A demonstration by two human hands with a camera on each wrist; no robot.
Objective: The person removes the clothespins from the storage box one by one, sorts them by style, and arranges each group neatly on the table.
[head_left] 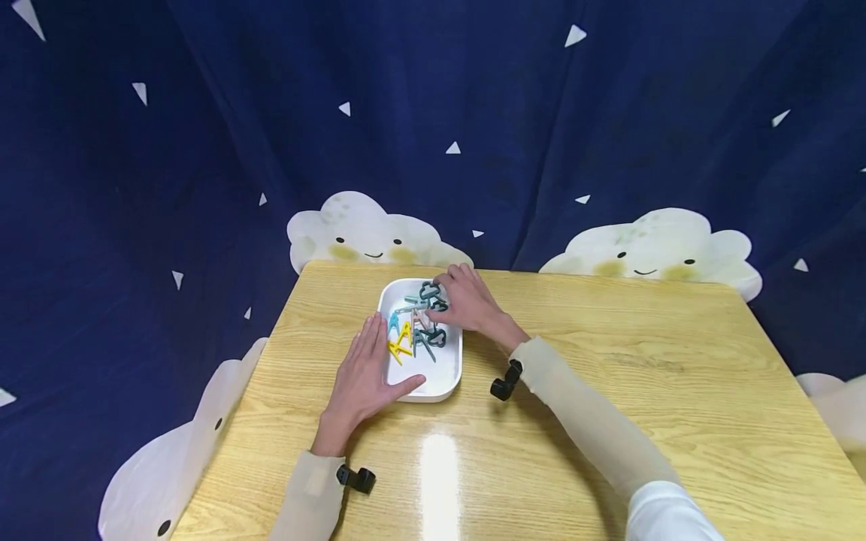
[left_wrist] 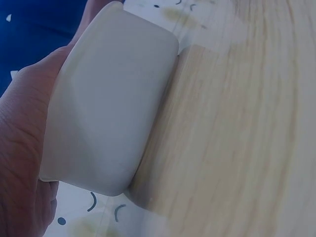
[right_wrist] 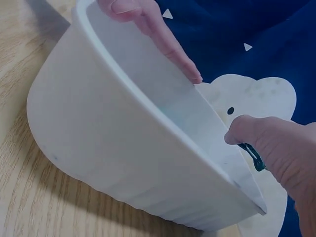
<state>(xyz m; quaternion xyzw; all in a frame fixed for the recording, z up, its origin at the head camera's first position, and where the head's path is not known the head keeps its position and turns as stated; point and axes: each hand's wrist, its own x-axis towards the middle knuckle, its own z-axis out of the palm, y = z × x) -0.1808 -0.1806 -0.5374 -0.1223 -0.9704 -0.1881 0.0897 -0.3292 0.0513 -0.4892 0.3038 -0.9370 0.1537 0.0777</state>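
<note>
A white plastic box (head_left: 440, 379) holds several small clothespins: yellow clothespins (head_left: 401, 349), a light blue clothespin (head_left: 394, 323), a pink one and dark green ones with cloud-shaped ends. Along the box's left rim lies my left hand (head_left: 361, 376), fingers straight and thumb spread over the near corner. Over the far right part of the box, my right hand (head_left: 467, 300) pinches a dark green clothespin (right_wrist: 256, 159), seen by the thumb in the right wrist view. Its fingers partly cover the clothespins beneath. The left wrist view shows the box's outer wall (left_wrist: 108, 98) beside the left hand.
The box stands on a light wooden table (head_left: 643, 376), near its back edge. Behind hangs a dark blue curtain (head_left: 406, 45) with white triangles and smiling clouds. A small black camera (head_left: 504, 385) sits on the right wrist, another camera (head_left: 358, 479) on the left.
</note>
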